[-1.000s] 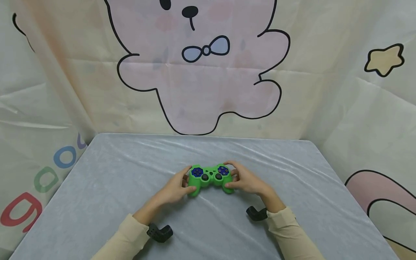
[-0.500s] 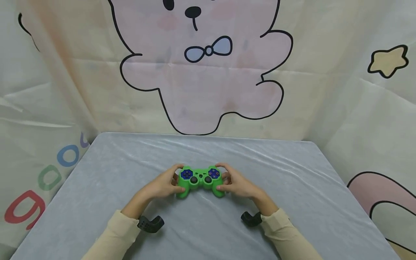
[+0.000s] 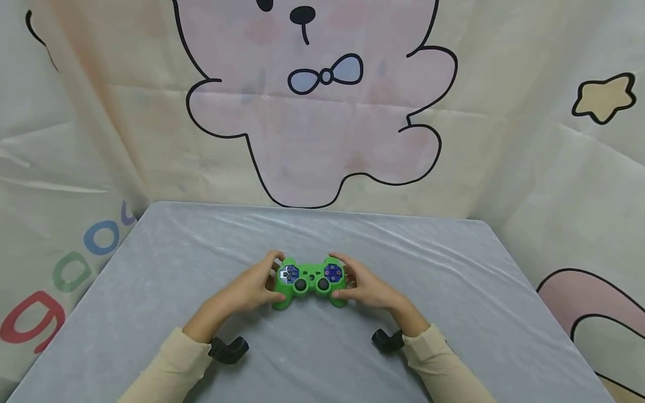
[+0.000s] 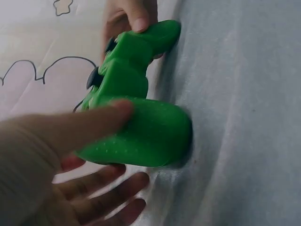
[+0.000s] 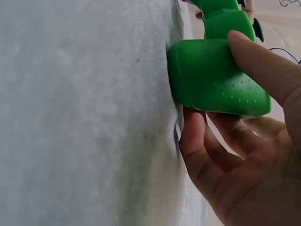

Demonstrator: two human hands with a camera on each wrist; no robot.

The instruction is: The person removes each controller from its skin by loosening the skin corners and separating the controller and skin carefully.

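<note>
A green game controller (image 3: 312, 271) with blue button pads and two dark thumbsticks sits low at the middle of the cloth-covered table, its handles pointing toward the person. My left hand (image 3: 252, 288) holds its left end, thumb on the handle and index finger up at the far corner. On the opposite end, my right hand (image 3: 370, 288) grips in the same way. Seen from the left wrist, the controller's handle (image 4: 160, 136) is right at the cloth, under the thumb, with lower fingers spread. In the right wrist view the right hand's fingers (image 5: 195, 136) curl beneath the other handle.
A pale grey-blue cloth (image 3: 428, 257) covers the table, slightly wrinkled. Behind it hangs a curtain (image 3: 312, 140) with a cartoon animal. Black wrist-worn devices (image 3: 228, 350) stick out inward from both cuffs.
Both hands and the controller have shifted left over the table, mostly in the first half second. The head view has turned slightly. The grip looks much the same.
</note>
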